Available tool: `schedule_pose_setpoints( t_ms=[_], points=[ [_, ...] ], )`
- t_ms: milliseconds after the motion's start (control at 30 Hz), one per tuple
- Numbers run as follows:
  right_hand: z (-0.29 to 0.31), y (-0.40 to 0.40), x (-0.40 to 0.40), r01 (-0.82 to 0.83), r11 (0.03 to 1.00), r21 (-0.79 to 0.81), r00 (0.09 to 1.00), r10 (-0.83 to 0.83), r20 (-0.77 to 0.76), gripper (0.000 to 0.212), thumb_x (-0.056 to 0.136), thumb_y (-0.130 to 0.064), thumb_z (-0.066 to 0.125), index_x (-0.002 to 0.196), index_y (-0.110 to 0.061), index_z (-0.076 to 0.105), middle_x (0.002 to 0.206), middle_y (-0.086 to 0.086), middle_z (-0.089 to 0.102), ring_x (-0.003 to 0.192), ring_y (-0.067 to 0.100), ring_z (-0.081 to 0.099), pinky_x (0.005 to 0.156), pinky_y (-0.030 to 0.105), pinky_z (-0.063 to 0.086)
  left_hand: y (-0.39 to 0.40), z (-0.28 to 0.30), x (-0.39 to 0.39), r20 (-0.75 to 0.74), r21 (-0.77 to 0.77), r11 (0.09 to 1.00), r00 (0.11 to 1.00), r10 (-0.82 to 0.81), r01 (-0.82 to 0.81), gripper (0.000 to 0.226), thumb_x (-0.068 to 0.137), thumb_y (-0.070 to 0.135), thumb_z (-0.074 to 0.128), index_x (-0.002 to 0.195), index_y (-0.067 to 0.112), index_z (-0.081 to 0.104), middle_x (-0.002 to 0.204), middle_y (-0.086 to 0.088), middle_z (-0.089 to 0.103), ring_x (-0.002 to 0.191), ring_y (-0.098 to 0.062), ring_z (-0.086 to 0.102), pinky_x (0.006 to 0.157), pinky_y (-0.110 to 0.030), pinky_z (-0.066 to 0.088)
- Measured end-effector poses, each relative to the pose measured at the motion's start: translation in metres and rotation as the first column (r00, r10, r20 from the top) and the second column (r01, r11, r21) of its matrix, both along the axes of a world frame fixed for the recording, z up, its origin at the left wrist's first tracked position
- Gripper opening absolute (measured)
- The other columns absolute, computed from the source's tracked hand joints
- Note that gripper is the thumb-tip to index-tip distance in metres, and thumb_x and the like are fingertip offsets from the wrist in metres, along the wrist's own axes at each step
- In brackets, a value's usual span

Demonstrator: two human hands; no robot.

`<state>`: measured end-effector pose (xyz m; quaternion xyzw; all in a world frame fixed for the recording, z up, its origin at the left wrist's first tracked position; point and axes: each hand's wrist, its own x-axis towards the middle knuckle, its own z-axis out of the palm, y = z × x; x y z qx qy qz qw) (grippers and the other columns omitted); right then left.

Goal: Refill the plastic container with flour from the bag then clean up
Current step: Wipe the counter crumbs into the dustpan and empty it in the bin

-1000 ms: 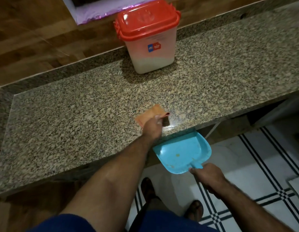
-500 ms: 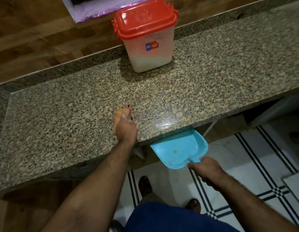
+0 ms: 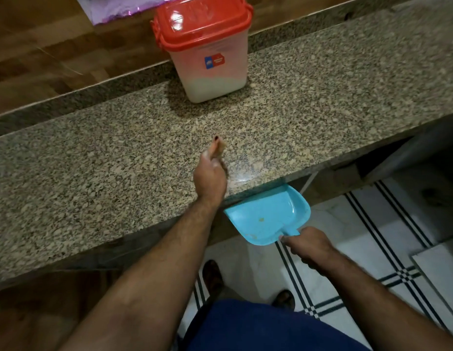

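Note:
A clear plastic container [image 3: 212, 72] with a red lid shut on it stands at the back of the granite counter [image 3: 321, 105]; white flour fills its lower part. My left hand [image 3: 210, 176] rests on the counter near the front edge, closed around an orange cloth [image 3: 219, 148] that is mostly hidden under the hand and blurred. My right hand [image 3: 309, 247] grips the handle of a blue dustpan [image 3: 268, 216], held just below the counter's front edge to the right of my left hand. A small speck lies in the pan. No flour bag is in view.
A wooden wall runs behind the counter, with a purple-edged frame [image 3: 119, 6] at the top. Below the counter lies a white tiled floor with dark stripes [image 3: 372, 236], where my feet stand. A white tile or board [image 3: 438, 269] is at the right edge.
My left hand swept the cloth leftwards along the counter, then came back to the right and slightly away from the edge. The cloth is now bunched under the hand. The dustpan stays at the edge.

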<state>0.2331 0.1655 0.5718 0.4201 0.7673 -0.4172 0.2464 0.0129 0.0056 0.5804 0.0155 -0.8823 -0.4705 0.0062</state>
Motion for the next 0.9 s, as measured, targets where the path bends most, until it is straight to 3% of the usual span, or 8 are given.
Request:
schedule_pose_setpoints(
  t_ms=[67,167,267,400,567,700,833,900],
  points=[
    [-0.003,0.0,0.001,-0.034,0.999,0.017,0.999,0.034,-0.001,0.026,0.09,-0.046,0.073,0.089,-0.021,0.068,0.083,0.002,0.065,0.061,0.017,0.051,0.054,0.026,0.04,0.003,-0.018,0.015,0.105,-0.187,0.982,0.994,0.026,-0.006,0.035,0.11,0.017,0.049,0.144,0.019,0.058,0.106,-0.005,0.07,0.08,-0.024,0.069,0.059,-0.041,0.064],
    [-0.001,0.0,0.001,-0.061,0.998,0.028,0.998,0.061,0.005,0.028,0.09,-0.048,0.072,0.092,-0.02,0.07,0.087,0.003,0.064,0.07,0.02,0.053,0.057,0.027,0.041,0.035,-0.035,0.043,0.252,-0.321,0.911,0.951,-0.18,0.258,0.033,0.112,0.019,0.049,0.142,0.017,0.063,0.125,-0.011,0.066,0.092,-0.021,0.063,0.063,-0.035,0.057],
    [0.004,0.006,0.003,-0.035,0.999,0.009,0.999,0.035,0.015,0.034,0.089,-0.047,0.074,0.099,-0.015,0.073,0.084,0.003,0.068,0.066,0.019,0.058,0.053,0.028,0.042,0.059,-0.012,0.04,0.235,-0.073,0.931,0.914,-0.332,0.357,0.029,0.112,0.021,0.049,0.135,0.017,0.067,0.111,0.0,0.072,0.09,-0.013,0.067,0.063,-0.023,0.053],
    [0.004,0.018,0.008,-0.005,1.0,0.013,1.0,0.005,-0.01,0.026,0.089,-0.044,0.076,0.087,-0.02,0.068,0.074,-0.001,0.066,0.057,0.014,0.053,0.052,0.026,0.041,0.043,0.021,0.011,0.198,0.166,0.976,0.965,-0.175,0.143,0.039,0.112,0.018,0.049,0.145,0.034,0.063,0.109,0.009,0.074,0.08,-0.018,0.076,0.065,-0.042,0.068],
    [-0.002,0.028,0.015,-0.015,1.0,0.019,0.999,0.016,-0.037,0.025,0.091,-0.046,0.075,0.085,-0.023,0.066,0.077,-0.005,0.063,0.058,0.01,0.049,0.052,0.023,0.04,0.013,0.007,0.007,0.006,-0.045,0.997,0.998,0.057,-0.057,0.037,0.11,0.016,0.05,0.143,0.027,0.064,0.095,0.009,0.07,0.077,-0.019,0.07,0.063,-0.042,0.065],
    [0.0,0.031,0.017,-0.077,0.996,0.054,0.996,0.079,-0.036,0.032,0.094,-0.045,0.073,0.074,-0.027,0.055,0.07,-0.01,0.056,0.058,0.008,0.048,0.052,0.022,0.04,0.04,-0.023,0.041,0.149,-0.325,0.939,0.987,-0.066,0.112,0.035,0.11,0.017,0.05,0.142,0.017,0.064,0.109,0.002,0.065,0.086,-0.024,0.062,0.074,-0.034,0.058],
    [0.005,0.038,0.017,-0.105,0.993,0.06,0.994,0.106,-0.025,0.031,0.094,-0.046,0.072,0.076,-0.027,0.056,0.072,-0.008,0.059,0.06,0.01,0.05,0.052,0.023,0.041,0.087,-0.024,0.037,0.182,-0.149,0.923,0.928,-0.326,0.354,0.035,0.112,0.017,0.047,0.144,0.018,0.063,0.104,-0.003,0.072,0.071,-0.014,0.062,0.045,-0.016,0.045],
    [0.005,0.044,0.019,-0.084,0.994,0.064,0.996,0.086,-0.023,0.029,0.092,-0.046,0.073,0.078,-0.026,0.057,0.074,-0.006,0.062,0.06,0.011,0.053,0.051,0.024,0.042,0.096,-0.003,0.023,0.183,0.014,0.967,0.95,-0.251,0.253,0.033,0.113,0.016,0.047,0.14,0.021,0.064,0.104,0.001,0.072,0.082,-0.019,0.07,0.062,-0.029,0.063]
  ],
)
